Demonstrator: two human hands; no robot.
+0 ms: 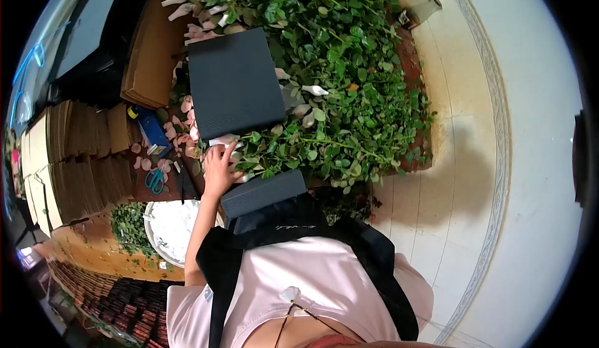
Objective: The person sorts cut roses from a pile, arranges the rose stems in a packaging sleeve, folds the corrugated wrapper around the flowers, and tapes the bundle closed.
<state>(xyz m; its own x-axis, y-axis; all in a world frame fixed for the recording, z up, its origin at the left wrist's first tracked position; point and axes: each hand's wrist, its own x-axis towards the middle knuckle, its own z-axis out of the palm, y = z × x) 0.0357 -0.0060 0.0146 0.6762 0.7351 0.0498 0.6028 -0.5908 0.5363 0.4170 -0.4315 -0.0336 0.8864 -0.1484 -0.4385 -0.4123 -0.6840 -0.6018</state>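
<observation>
My left hand (219, 168) lies over the heads of several roses at the near left of the table. Its fingers are stretched and spread, touching the pale bud wraps. Long leafy green rose stems (337, 139) run from these heads to the right. Just beyond the hand rests a dark grey ribbed block (237, 83), on top of the flowers. A smaller grey ribbed block (265, 195) sits right of my wrist, against my black apron. White-wrapped rose heads (315, 90) show among the leaves. My right hand is out of view; only the right sleeve (415, 289) shows.
Teal scissors (155, 181), a dark blade-like tool (185, 182), a blue box (151, 132) and loose pink petals (178, 137) lie left. Cardboard stacks (81, 129) stand farther left. Below is a round tub (148, 223) of white pieces. A bottle (424, 13) stands at back right.
</observation>
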